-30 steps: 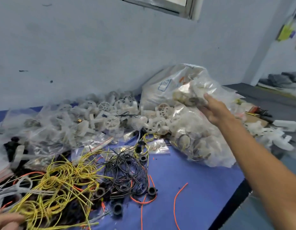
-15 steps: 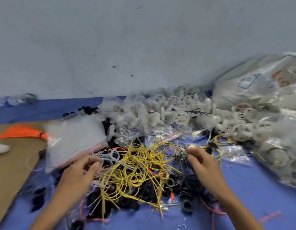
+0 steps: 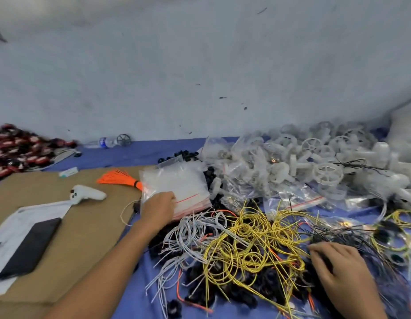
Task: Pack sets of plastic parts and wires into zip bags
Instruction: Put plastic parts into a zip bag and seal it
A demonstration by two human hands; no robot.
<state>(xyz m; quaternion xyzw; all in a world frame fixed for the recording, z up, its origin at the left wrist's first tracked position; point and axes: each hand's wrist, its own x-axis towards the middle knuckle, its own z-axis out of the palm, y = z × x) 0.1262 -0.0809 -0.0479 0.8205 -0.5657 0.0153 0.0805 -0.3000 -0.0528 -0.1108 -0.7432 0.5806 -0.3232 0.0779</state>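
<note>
head view. the blue worktop (image 3: 135,155) runs along a grey wall. the stack of zip bags (image 3: 181,183), clear with red seal lines, lies left of centre at the edge of a cardboard sheet (image 3: 80,229).

the left hand (image 3: 159,209) rests on the near left corner of the stack. its fingertips bend down onto the top bag and are hidden behind the knuckles, so it cannot be told whether they pinch a bag or only press on it.

the right hand (image 3: 342,272) is motion-blurred. it lies palm down with fingers stretched flat on the black wires (image 3: 351,236) and holds nothing.

between the hands lies a tangle of yellow wires (image 3: 253,247) with grey-white wires (image 3: 190,231) to its left. both lie over small dark parts that are hard to identify.

behind them white plastic wheels (image 3: 327,174) are heaped, some loose and some in clear bags. the heap is cut off at the right edge.

the tied end of an orange wire bundle (image 3: 121,178) meets the left edge of the stack. on the cardboard lie a white controller (image 3: 87,193) and a dark flat device (image 3: 30,245).
</note>
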